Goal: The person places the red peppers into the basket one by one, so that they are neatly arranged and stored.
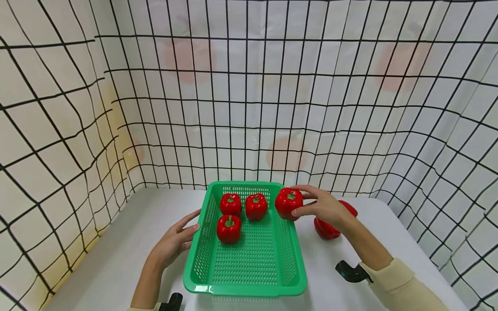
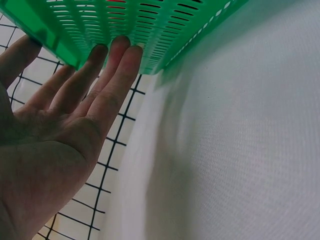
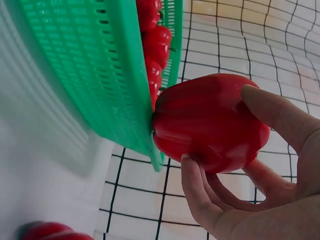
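Observation:
My right hand (image 1: 324, 209) pinches a red bell pepper (image 1: 288, 203) between thumb and fingers, above the right rim of a green perforated basket (image 1: 249, 263). From the right wrist view, this pepper overlaps the basket's edge. Three more red peppers sit toward the far left of the basket, one of them a nearer pepper (image 1: 228, 230). At the basket's left side, my left hand (image 1: 177, 239) has its fingers nearly straight. In the left wrist view, the fingertips (image 2: 131, 52) rest against the slotted outer wall, the thumb near the rim.
More red peppers (image 1: 326, 229) lie on the white table (image 1: 116, 250) right of the basket, partly hidden behind my right hand and forearm. A black wire grid (image 1: 245, 103) surrounds the table at the back and both sides, with pale sheeting behind it.

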The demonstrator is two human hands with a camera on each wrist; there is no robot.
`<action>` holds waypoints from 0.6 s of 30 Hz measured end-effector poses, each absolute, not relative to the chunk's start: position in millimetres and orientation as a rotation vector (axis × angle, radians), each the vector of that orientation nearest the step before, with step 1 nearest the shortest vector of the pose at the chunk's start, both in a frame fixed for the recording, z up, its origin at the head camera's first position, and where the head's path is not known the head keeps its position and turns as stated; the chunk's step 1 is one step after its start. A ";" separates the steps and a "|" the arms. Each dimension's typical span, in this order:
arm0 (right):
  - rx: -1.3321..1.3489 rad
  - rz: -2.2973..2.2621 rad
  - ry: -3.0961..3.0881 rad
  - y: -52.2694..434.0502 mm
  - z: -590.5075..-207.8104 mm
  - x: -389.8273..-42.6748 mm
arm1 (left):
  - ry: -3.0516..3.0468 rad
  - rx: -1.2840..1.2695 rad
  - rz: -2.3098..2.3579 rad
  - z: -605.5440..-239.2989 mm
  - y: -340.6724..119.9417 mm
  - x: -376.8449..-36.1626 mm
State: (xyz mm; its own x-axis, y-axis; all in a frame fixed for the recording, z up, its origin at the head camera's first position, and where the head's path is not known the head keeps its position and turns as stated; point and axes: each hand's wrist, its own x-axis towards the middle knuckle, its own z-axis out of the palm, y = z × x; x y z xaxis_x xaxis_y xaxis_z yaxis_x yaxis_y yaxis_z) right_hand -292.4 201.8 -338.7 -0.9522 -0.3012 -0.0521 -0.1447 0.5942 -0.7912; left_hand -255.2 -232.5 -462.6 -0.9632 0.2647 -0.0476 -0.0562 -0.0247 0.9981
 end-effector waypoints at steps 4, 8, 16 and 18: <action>-0.397 -1.295 2.633 192.8 -338.9 -294.7 | 2.028 0.218 2.086 -462.1 -232.4 -254.6; -0.431 -1.328 2.598 184.1 -340.9 -296.3 | 2.024 0.222 2.087 -462.0 -232.3 -254.7; -0.489 -1.315 2.559 166.7 -354.2 -298.0 | 2.005 0.251 2.090 -462.3 -232.5 -255.6; -0.468 -1.316 2.558 162.6 -356.8 -298.0 | 2.004 0.248 2.094 -462.3 -232.8 -255.3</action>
